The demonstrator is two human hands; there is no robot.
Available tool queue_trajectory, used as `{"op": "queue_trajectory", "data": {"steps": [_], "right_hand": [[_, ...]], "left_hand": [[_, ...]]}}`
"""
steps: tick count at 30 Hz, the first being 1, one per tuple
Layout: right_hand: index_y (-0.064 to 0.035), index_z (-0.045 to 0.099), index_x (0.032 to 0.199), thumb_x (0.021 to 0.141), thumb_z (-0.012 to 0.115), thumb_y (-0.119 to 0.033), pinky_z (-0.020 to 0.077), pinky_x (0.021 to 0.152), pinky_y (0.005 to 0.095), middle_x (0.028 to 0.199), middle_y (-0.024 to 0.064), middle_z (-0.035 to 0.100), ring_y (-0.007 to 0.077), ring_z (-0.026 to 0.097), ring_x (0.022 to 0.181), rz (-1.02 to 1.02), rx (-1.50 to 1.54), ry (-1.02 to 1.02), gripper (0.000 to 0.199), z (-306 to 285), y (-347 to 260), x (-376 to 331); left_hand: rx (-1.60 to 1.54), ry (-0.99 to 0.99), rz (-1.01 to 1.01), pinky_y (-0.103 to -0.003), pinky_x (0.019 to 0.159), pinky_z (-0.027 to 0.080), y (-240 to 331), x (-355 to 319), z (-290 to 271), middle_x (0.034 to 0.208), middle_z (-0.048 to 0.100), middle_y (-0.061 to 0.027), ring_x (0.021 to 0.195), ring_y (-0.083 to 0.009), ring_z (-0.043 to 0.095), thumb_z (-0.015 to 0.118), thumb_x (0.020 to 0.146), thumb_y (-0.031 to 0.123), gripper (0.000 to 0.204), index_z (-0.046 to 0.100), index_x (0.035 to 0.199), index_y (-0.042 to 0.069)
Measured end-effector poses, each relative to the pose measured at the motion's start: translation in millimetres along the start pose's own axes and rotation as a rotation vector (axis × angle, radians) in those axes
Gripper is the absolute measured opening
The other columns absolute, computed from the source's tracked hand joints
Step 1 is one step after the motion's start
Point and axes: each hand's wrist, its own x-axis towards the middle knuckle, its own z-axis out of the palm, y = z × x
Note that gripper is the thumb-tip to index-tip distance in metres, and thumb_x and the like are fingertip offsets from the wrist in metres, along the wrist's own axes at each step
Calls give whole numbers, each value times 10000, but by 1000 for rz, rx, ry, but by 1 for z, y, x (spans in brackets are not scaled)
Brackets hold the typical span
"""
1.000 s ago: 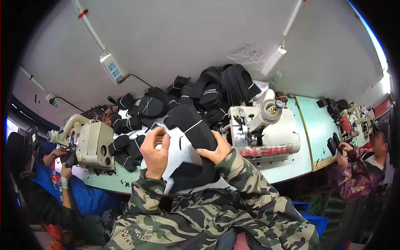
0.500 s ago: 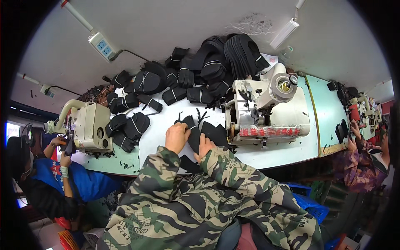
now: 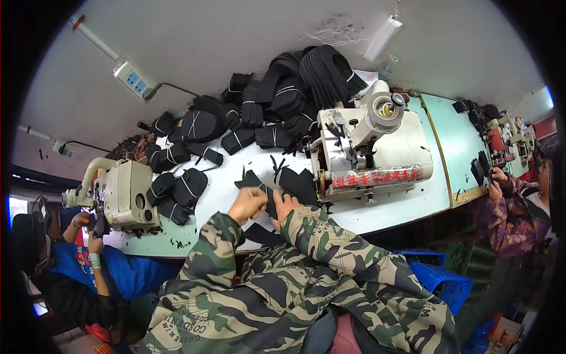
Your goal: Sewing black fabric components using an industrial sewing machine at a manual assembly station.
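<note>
A long black fabric piece (image 3: 257,179) lies on the white tabletop in front of me. My right hand (image 3: 286,209) holds its right edge near the lower end, fingers over it and thumb below. My left hand (image 3: 248,205) is closed in a pinch beside the left edge of that piece; whatever is between its fingertips is too small to make out. Right of the piece, against the sewing machine (image 3: 377,154), lie more black fabric pieces (image 3: 299,185). Another black piece (image 3: 263,235) rests at the table's front edge, below my hands.
Tied black bundles (image 3: 200,125) are heaped along the wall, with smaller bundles (image 3: 177,194) at left. Co-workers sit on both sides, one at another sewing machine (image 3: 121,192) on the left. A blue crate (image 3: 442,284) stands below the table at right.
My left hand has come away from the top of the black fabric piece, down and toward me, its fingers curled. My right hand stays on the piece. The whole view has shifted slightly.
</note>
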Motion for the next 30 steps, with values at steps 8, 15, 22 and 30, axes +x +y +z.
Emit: {"op": "queue_trajectory", "data": {"steps": [8, 15, 22, 30], "right_hand": [[-106, 366, 1206, 707, 627, -340, 460, 782, 411, 939, 206, 589, 340, 593, 855, -110, 305, -236, 610, -81, -19, -39], [-13, 389, 1236, 665, 721, -244, 423, 842, 313, 1031, 171, 578, 232, 572, 938, -90, 660, -166, 700, -160, 60, -127], [6, 394, 1229, 653, 721, -221, 417, 843, 310, 1045, 185, 566, 234, 566, 943, 8, 615, -65, 700, -143, 58, -141], [14, 371, 1246, 664, 718, -176, 397, 868, 300, 1073, 172, 552, 218, 546, 980, -112, 632, -26, 703, -136, 33, -121]], "left_hand": [[581, 732, 471, -308, 553, 454, -23, 53, -197, 633, 618, -117, 582, -181, 581, 625, 729, 115, 131, 640, 750, -13], [1287, 689, 354, -412, 742, 462, 32, 66, -118, 922, 578, -132, 869, -345, 564, 577, 719, 140, 172, 617, 848, 33], [1260, 327, 958, -395, 718, 417, 11, 73, 15, 867, 543, -112, 811, -283, 525, 607, 683, 182, 207, 553, 821, 37], [309, -24, 706, -395, 959, 317, -110, 83, 97, 1197, 453, -205, 1132, -326, 421, 549, 782, 172, 450, 451, 1200, 37]]}}
